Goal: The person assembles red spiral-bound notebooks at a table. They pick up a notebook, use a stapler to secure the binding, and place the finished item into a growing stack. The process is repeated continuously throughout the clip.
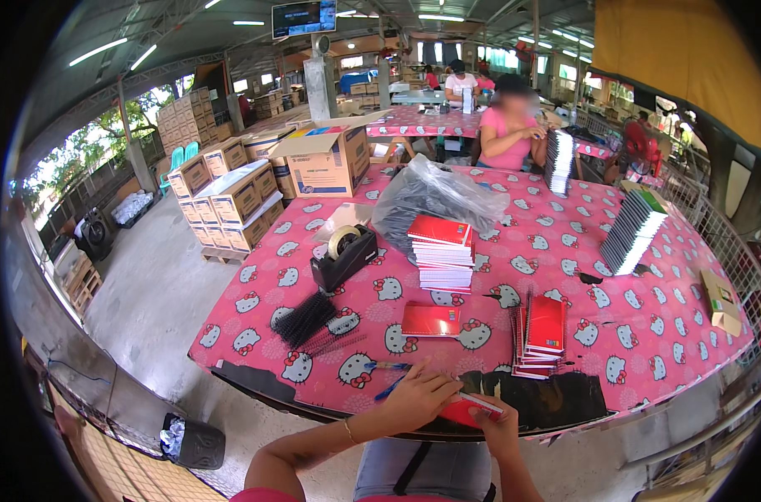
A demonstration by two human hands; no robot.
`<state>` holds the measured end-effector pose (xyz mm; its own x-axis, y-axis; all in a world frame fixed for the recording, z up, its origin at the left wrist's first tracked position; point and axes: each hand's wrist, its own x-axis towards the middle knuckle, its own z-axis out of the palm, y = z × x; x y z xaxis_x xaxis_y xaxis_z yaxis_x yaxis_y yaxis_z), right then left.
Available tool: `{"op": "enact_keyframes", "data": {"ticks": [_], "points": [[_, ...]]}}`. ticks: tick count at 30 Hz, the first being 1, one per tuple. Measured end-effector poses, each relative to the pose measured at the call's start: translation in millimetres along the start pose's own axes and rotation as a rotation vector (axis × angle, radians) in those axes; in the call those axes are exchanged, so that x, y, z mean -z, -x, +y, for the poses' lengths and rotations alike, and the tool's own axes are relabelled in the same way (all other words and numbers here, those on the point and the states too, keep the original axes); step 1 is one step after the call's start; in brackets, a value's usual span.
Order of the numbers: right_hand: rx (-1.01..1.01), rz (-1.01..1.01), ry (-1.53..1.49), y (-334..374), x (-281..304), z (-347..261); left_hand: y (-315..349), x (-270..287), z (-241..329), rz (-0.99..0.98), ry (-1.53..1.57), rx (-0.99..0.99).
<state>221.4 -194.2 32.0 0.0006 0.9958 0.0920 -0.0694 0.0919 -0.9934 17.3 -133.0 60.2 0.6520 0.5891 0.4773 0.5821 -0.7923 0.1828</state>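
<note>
At the table's near edge, a small red notebook (462, 411) is held tilted between my two hands. My right hand (499, 428) grips its right end, thumb on top. My left hand (422, 395) is closed over its left end, with bent fingers at the upper edge. A blue-handled tool (387, 391) shows beside my left hand, partly covered; its kind is unclear. Farther in lies a flat red notebook (430, 320). Right of it stands a stack of spiral-bound red notebooks (545, 325). Black spiral coils (303, 320) lie in a heap at the left.
A tape dispenser (344, 258), a taller stack of red notebooks (441, 255) and a clear plastic bag (435, 199) occupy the table's middle. Black-spined notebook stacks (634, 232) stand right. A co-worker (510, 130) sits across. Cartons (326, 161) stand at the far left.
</note>
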Motion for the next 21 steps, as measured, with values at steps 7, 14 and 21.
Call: {"op": "enact_keyframes", "data": {"ticks": [7, 14, 21], "points": [[0.009, -0.106, 0.073, -4.3, 10.3, 10.4, 1.2, 6.0, -9.2, -0.046, 0.218, -0.049], [-0.05, -0.124, 0.116, -4.9, 12.5, 11.0, -7.7, 18.3, -14.4, -0.167, 0.258, -0.087], [-0.042, -0.004, -0.019, -3.1, 5.5, 2.0, -4.3, 9.5, 19.0, -0.028, -0.197, -0.012]]}}
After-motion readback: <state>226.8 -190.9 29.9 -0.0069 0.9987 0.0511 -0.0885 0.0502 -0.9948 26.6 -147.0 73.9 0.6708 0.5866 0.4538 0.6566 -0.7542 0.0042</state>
